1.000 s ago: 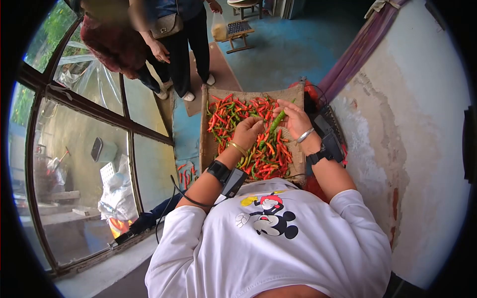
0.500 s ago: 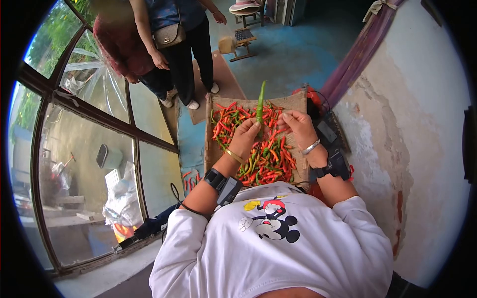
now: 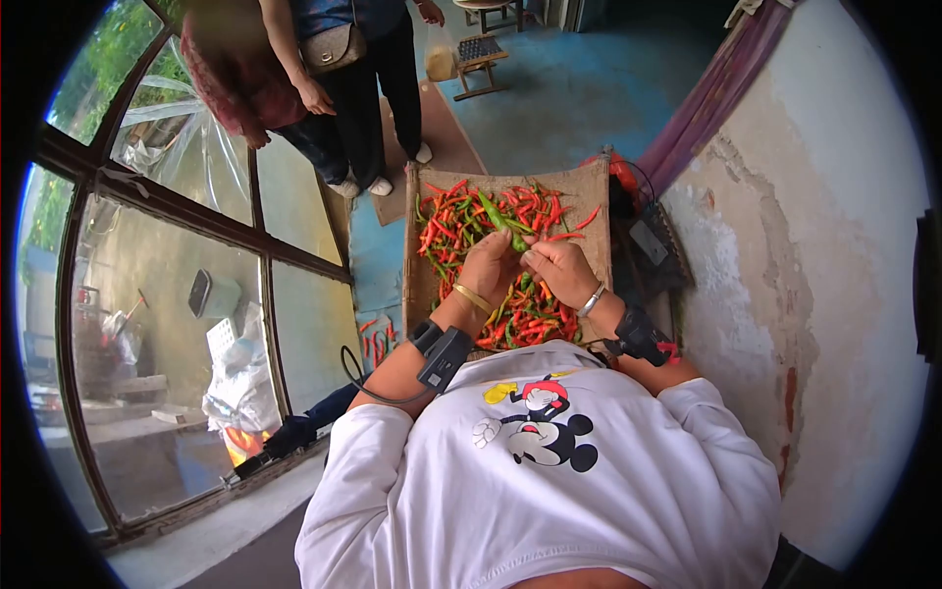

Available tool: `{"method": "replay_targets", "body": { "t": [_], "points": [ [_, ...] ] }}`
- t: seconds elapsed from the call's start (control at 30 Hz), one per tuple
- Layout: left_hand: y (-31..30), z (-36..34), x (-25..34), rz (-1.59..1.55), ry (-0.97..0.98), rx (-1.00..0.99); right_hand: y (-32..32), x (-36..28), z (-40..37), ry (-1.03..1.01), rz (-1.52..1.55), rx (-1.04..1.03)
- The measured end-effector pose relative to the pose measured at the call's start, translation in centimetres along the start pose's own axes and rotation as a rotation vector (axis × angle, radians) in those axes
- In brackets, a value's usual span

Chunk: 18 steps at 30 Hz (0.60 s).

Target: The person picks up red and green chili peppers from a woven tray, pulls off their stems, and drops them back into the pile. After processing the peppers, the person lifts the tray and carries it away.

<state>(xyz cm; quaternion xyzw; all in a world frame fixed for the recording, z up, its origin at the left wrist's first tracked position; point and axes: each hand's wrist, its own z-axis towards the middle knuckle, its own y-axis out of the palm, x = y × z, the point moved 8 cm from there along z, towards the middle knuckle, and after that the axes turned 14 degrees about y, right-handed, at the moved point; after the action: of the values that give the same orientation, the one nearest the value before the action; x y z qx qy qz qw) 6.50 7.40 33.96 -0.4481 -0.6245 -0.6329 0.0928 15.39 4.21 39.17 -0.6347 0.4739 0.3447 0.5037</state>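
Observation:
My left hand (image 3: 488,265), a gold bracelet at its wrist, is closed round a long green chili pepper (image 3: 494,211) that points up and to the left. Close beside it, my right hand (image 3: 564,273) pinches at the pepper's lower end; its fingertips partly hide what they grip. Beneath both hands, many red and some green chili peppers (image 3: 451,221) lie heaped on a woven tray (image 3: 594,185). A few red ones (image 3: 587,220) are spread near its right side.
Two people stand beyond the tray at upper left, one with a shoulder bag (image 3: 334,49). A folding stool (image 3: 479,64) is on the blue floor. Windows (image 3: 177,363) line the left, a worn wall (image 3: 746,294) the right. Red chilies (image 3: 376,339) lie left of the tray.
My right hand has moved in to meet the left at the green pepper's lower end. The pepper has tipped from upright towards the left and sits lower.

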Motion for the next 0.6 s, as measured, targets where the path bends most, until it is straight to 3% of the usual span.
{"method": "replay_targets", "body": {
  "t": [0.07, 0.1, 0.17, 0.33, 0.43, 0.5, 0.6],
  "points": [
    [-2.2, -0.8, -2.4, 0.175, -0.181, 0.154, 0.1, 1.7, -0.2, 0.110, 0.024, -0.060],
    [-2.2, -1.1, -2.6, 0.170, -0.185, 0.156, -0.3, 2.2, -0.2, 0.116, 0.022, -0.062],
    [-3.5, -2.7, -3.9, 0.293, -0.316, 0.248, -0.8, 5.3, -0.1, 0.388, 0.179, -0.131],
    [-6.4, -3.1, -5.1, 0.151, -0.308, 0.240, -4.2, 8.8, 3.2, 0.530, 0.139, -0.107],
    [-7.4, -3.4, -4.5, 0.162, -0.296, 0.262, -6.1, 8.9, 5.0, 0.497, 0.194, 0.005],
    [-8.4, -3.7, -4.6, 0.156, -0.294, 0.292, -7.8, 10.1, 4.8, 0.613, 0.131, 0.223],
    [-10.1, -4.0, -4.5, 0.138, -0.269, 0.337, -7.2, 14.7, 4.3, 0.677, 0.042, 0.191]
  ]
}}
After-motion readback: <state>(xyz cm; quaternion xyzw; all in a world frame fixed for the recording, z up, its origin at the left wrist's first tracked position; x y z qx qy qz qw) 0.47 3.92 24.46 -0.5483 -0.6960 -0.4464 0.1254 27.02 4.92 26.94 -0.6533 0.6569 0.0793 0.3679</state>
